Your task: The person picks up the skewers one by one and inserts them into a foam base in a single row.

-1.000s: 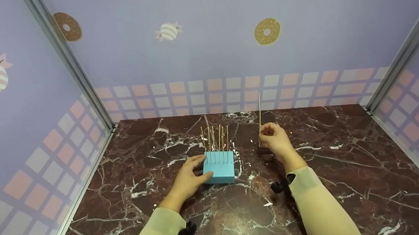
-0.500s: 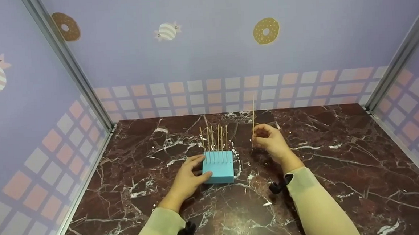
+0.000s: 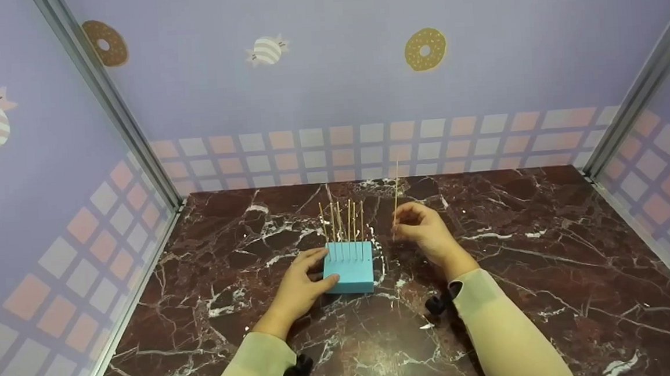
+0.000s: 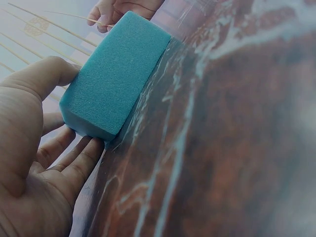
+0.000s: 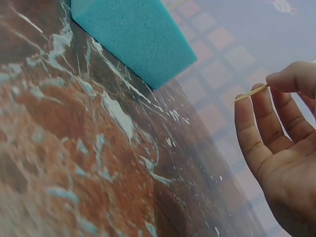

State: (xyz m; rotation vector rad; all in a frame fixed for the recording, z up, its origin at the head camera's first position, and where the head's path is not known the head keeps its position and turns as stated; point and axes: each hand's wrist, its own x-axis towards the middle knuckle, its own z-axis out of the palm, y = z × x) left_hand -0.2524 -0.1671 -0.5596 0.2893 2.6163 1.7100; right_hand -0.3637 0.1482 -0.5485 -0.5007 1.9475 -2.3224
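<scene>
A light-blue foam block [image 3: 349,277] sits on the table, several thin wooden skewers [image 3: 350,219] standing upright in a row in its top. My left hand [image 3: 299,284] holds the block at its left side. In the left wrist view the thumb bends over the top edge of the block [image 4: 116,79], and the other fingers lie against its side. To the right of the block, my right hand [image 3: 428,236] pinches one more skewer [image 3: 396,199] near its lower end, nearly upright. The right wrist view shows that skewer [image 5: 252,93] between thumb and fingers, apart from the block.
The dark red marbled table [image 3: 234,345] carries small white specks around the block. A patterned purple wall panel [image 3: 340,83] rises behind it, with side panels to left and right. Black straps with cameras [image 3: 435,305] are at both wrists.
My right hand has moved left with the skewer, closer to the block, and the skewer's top has come down slightly. The left hand and the block have stayed in place.
</scene>
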